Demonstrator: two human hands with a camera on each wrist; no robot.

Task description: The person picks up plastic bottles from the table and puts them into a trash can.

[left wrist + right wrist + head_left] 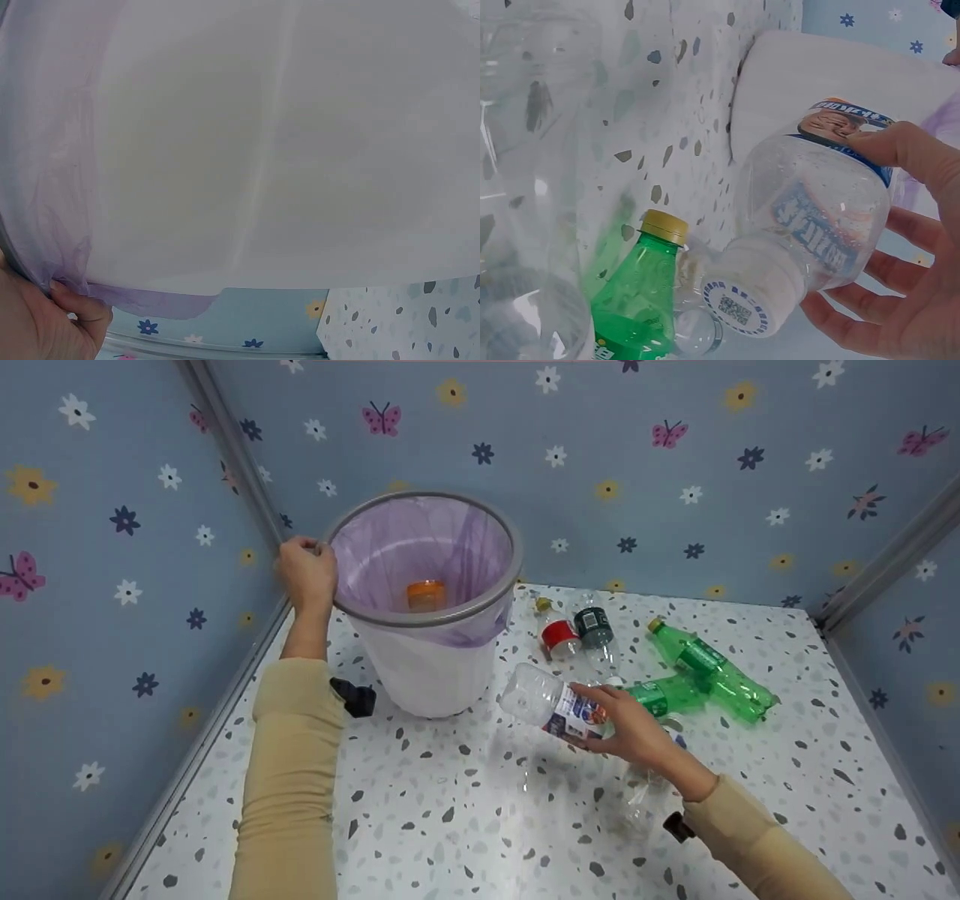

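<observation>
Nearest of all, two beige sleeves (292,780) are seen, reached forward over a white speckled surface (465,825). By the right forearm, a piece of transparent plastic (637,804) is partly hidden, and its full shape cannot be told in the head view. Just beyond, a clear bottle (531,697) is gripped by the right hand (628,729): its label is clamped between the thumb on one side and the fingers on the other. The bottle is held tilted, with its base pointed toward the bin and its white cap (739,306) shown to the right wrist camera.

Behind that hand, two green bottles (712,667) are laid on their sides, overlapped in view; a yellow cap is carried by the farther one. To the left, a white bin (435,682) is stood upright, lined with a purple bag (390,540) and edged by a grey rim (450,617). At the rim's left side, the bag's edge is pinched by the thumb and curled fingers of the left hand (309,574). Inside, an orange-topped container (426,594) is seen.

Right of the bin, a red-labelled bottle (559,636) and a dark-labelled bottle (595,626) are placed side by side. Farthest back, a blue wall (555,510) is patterned with flowers and butterflies.
</observation>
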